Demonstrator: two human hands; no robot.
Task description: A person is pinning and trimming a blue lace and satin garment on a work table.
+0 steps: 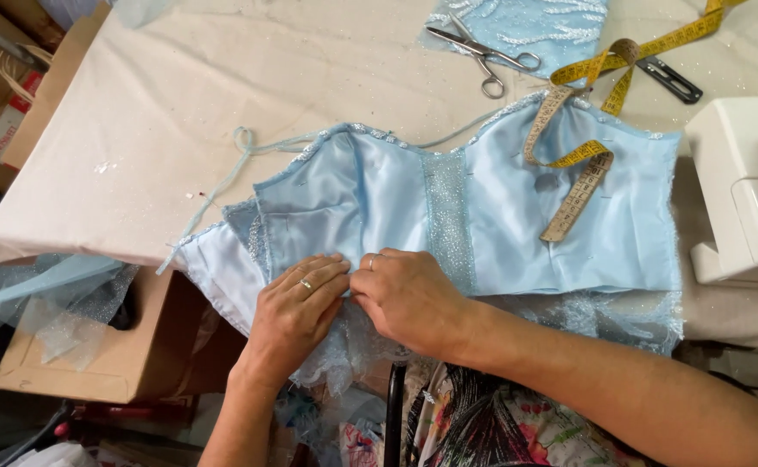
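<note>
Bodice (500, 207) lower hem pinched between fingers of left hand (297, 307) and right hand (409, 298); satin overhanging near desk (137, 130) edge could slip, shifting the fold.

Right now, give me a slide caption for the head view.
Left hand and right hand pinch the lower edge of a light blue bodice.
</note>
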